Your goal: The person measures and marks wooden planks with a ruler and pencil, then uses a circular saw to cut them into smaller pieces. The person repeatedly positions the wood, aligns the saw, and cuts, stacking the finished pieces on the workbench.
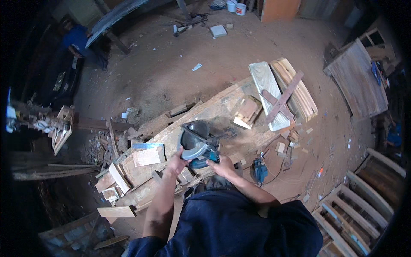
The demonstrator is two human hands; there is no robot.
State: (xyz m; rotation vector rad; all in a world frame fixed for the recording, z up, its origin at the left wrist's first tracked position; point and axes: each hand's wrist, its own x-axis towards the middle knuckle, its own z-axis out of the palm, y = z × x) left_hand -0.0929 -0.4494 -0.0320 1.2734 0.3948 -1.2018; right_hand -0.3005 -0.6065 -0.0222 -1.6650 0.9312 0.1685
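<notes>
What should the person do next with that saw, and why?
Probably set the circular saw flat on the long plank before anything else. Both the left hand and the right hand grip it, and it looks tilted with its round guard facing up, so it needs steadying.

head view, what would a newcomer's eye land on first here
First the circular saw at the centre, held over a long workbench by both hands: left hand on its guard side, right hand at the blue body. Next, the pale planks stacked at the bench's far right end, and a blue power tool on the dirt floor beside the person.
</notes>
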